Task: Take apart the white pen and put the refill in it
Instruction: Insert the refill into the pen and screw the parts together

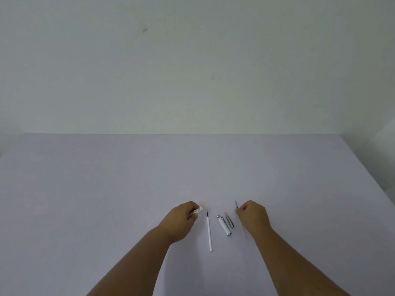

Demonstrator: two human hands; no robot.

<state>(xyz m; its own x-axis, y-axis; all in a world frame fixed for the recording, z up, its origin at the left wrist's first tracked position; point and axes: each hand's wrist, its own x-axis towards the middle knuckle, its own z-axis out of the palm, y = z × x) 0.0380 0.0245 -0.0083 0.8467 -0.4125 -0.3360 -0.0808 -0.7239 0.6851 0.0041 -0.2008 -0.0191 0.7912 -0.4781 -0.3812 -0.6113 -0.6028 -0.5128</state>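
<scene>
The white pen lies in pieces on the table. My left hand [183, 218] grips a short white barrel piece [197, 211], whose end pokes out past my fingers. My right hand [253, 213] pinches a thin clear refill [241, 221]; its tip points away from me and its tail runs back under my palm. Between my hands lie a long white refill with a dark tip [209, 232], a white cap section with silver ends [223, 225] and a small silver cone tip [229, 220].
A pale lilac table [128, 189] fills the lower half of the view. A plain white wall [192, 71] stands right behind its far edge. The table's right edge falls away at the far right.
</scene>
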